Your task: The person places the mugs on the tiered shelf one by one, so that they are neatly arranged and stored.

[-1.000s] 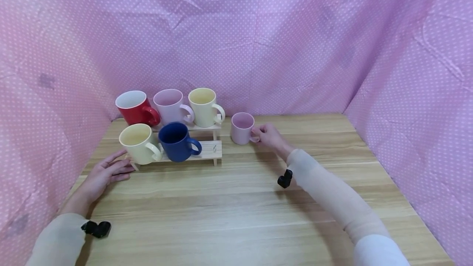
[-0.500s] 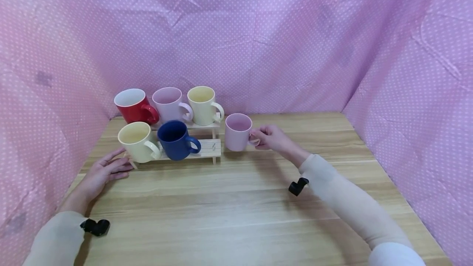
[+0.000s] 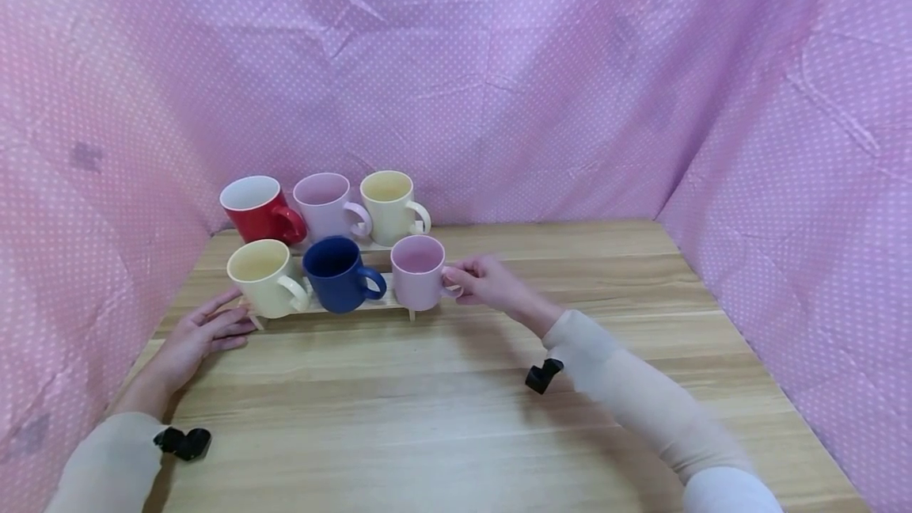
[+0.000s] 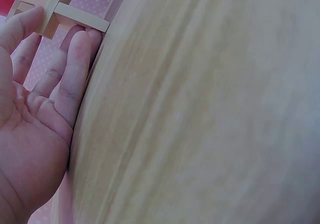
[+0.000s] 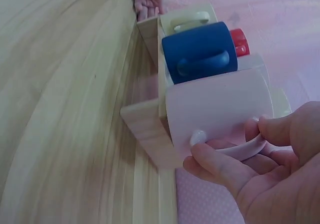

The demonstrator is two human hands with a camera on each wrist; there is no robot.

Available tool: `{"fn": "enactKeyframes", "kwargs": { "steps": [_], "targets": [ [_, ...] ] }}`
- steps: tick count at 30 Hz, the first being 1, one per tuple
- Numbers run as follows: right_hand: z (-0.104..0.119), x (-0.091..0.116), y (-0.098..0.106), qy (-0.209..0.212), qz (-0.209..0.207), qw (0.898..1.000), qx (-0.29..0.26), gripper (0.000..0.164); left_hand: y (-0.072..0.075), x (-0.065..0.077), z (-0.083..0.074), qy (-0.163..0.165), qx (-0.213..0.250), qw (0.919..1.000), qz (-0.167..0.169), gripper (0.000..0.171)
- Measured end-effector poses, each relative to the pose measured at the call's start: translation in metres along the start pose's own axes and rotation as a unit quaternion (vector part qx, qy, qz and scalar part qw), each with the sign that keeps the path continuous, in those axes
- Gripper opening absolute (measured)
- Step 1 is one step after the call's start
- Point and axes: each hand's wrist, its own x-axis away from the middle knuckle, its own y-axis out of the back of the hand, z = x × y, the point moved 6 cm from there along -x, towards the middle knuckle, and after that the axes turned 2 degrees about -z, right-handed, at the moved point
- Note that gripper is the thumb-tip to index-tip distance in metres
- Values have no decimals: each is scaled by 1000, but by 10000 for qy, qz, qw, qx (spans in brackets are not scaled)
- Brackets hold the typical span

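Observation:
My right hand [image 3: 492, 289] pinches the handle of a pink mug [image 3: 418, 279], fingers curled round it in the right wrist view. That mug stands upright at the right end of the lower step of a two-tier wooden rack [image 5: 150, 129], beside a blue mug [image 3: 336, 279]. At the other end of this step is a cream mug [image 3: 262, 279]. My left hand [image 3: 195, 343] has its fingers loosely extended, and the fingertips touch the rack's left end [image 4: 48, 18], as the left wrist view shows.
On the upper step stand a red mug [image 3: 256, 208] with white inside, another pink mug [image 3: 324, 204] and another cream mug [image 3: 388, 208]. Wood-grain table [image 3: 427, 402] lies under everything. Pink dotted cloth [image 3: 484, 85] hangs behind and at both sides.
My right hand has carried the pink mug leftward from the table beside the rack, up to the right end of the lower step. My left hand has stayed at the rack.

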Motion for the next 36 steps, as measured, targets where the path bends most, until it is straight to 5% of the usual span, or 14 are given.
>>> {"fn": "enactKeyframes", "kwargs": {
  "steps": [16, 24, 36],
  "targets": [
    [-2, -10, -23, 142, -44, 9999, -40, 29, -1, 7, 6, -103, 234, 9996, 95, 41],
    [0, -16, -28, 359, -389, 9985, 139, 30, 3, 6, 1, -145, 272, 9995, 85, 38],
    [-2, -18, -25, -19, -214, 9998, 52, 31, -1, 2, 3, -114, 286, 9994, 128, 38]
  ]
}}
